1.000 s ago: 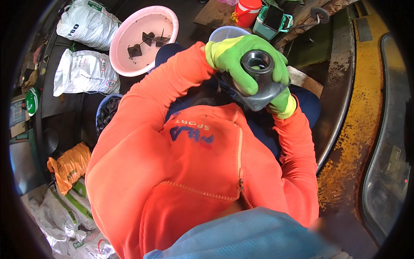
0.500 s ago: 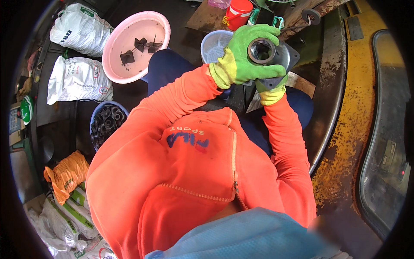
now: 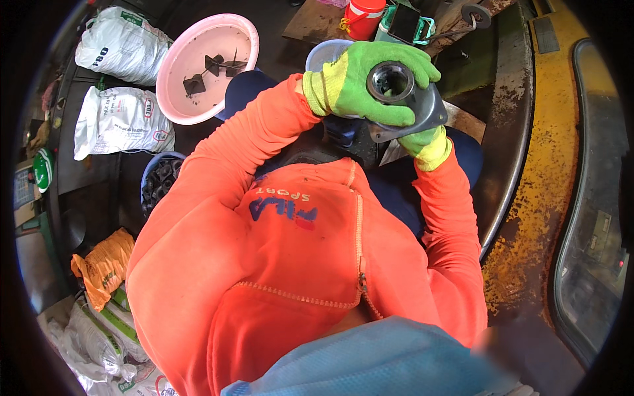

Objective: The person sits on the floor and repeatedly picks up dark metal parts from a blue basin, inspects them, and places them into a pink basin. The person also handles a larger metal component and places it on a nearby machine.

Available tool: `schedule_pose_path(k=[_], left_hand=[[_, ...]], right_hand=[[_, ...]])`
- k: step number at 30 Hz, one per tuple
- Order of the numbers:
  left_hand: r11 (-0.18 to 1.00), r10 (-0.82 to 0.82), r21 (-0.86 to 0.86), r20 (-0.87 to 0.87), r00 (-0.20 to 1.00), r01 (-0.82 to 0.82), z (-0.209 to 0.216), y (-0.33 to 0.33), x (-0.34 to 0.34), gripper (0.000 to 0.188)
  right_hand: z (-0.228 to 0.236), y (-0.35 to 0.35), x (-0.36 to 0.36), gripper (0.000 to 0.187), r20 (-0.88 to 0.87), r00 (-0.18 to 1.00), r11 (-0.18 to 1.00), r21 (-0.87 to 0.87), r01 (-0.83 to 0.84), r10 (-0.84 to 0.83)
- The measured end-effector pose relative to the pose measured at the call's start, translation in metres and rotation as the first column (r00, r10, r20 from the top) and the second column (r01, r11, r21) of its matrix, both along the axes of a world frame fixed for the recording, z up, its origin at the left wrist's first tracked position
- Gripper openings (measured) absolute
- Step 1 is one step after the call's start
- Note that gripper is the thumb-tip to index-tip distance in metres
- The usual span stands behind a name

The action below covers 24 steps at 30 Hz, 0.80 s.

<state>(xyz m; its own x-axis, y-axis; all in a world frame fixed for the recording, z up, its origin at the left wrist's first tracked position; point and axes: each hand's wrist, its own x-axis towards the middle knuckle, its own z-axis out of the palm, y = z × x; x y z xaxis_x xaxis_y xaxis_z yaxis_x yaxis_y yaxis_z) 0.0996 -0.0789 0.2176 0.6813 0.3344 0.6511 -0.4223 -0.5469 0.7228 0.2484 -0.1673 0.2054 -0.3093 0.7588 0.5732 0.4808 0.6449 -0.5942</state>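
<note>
A dark flanged part (image 3: 430, 105) with a round, hollow collar is held in front of me, its collar facing up. My left hand (image 3: 360, 82), in a green glove with a yellow cuff, wraps around the collar, with the thumb on the near side and the fingers on the far side. From beneath, my right hand (image 3: 422, 140), gloved alike, grips the flange; most of its fingers are hidden under the part. Beyond my left wrist stands a pale blue basket (image 3: 321, 54), partly covered by the glove.
To the left, a pink basin (image 3: 173, 92) holds several dark pieces. A blue tub (image 3: 145, 173) is full of black parts. White sacks (image 3: 122, 125) and an orange bag (image 3: 105, 264) lie further left. A red container (image 3: 364, 21) stands ahead; rusty yellow machinery (image 3: 528, 251) borders the right.
The part has tilted, bringing more of its flange into sight below the collar. My left hand has turned with it, and my left forearm has swung slightly up and left.
</note>
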Motion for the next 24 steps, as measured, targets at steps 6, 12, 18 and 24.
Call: schedule_pose_path(k=[6, 12, 18, 24], left_hand=[[0.955, -0.294, -0.063, -0.1, 0.951, 0.289, 0.003, 0.012, 0.0, 0.046], [0.793, -0.604, -0.137, -0.059, 0.794, 0.593, 0.004, 0.013, 0.005, 0.045], [0.933, -0.359, -0.058, -0.103, 0.928, 0.354, 0.014, 0.026, 0.0, 0.057], [0.974, 0.219, -0.079, 0.081, 0.972, -0.213, -0.007, -0.007, 0.007, 0.055]], right_hand=[[-0.003, -0.013, 0.001, 0.063, -0.051, 0.996, 0.957, -0.276, -0.088, 0.077], [-0.028, -0.022, -0.012, 0.068, -0.178, 0.972, 0.96, -0.208, -0.188, 0.151], [-0.029, 0.005, 0.004, 0.052, -0.174, 0.979, 0.967, -0.214, -0.141, 0.104], [-0.029, 0.009, 0.005, 0.054, -0.191, 0.972, 0.99, -0.055, 0.127, -0.136]])
